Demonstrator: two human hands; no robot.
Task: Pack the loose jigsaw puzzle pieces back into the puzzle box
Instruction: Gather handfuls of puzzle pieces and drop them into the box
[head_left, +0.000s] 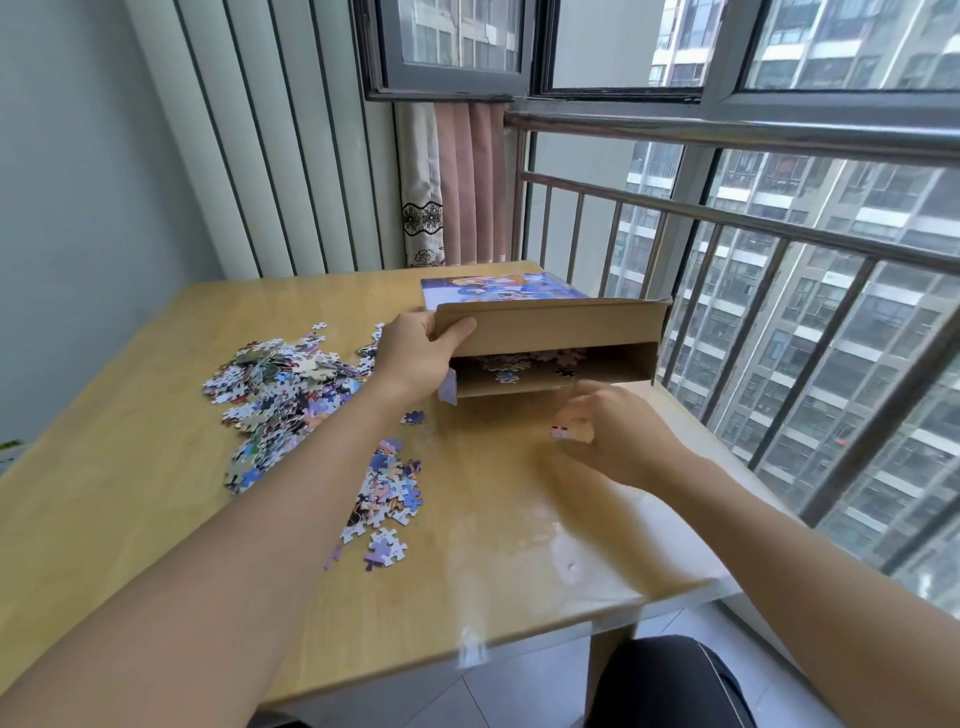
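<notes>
Brown cardboard shows where my left hand (415, 358) grips the raised flap of the puzzle box (550, 332), which sits open toward me at the far right of the wooden surface (498, 519) with a few pieces already lying inside. My right hand (613, 431) hovers just in front of the opening, its fingers pinching a small purple piece (561, 431). The big heap of loose pieces (280, 395) lies to the left of the box, and a smaller cluster (387, 493) sits nearer me, between my forearms.
</notes>
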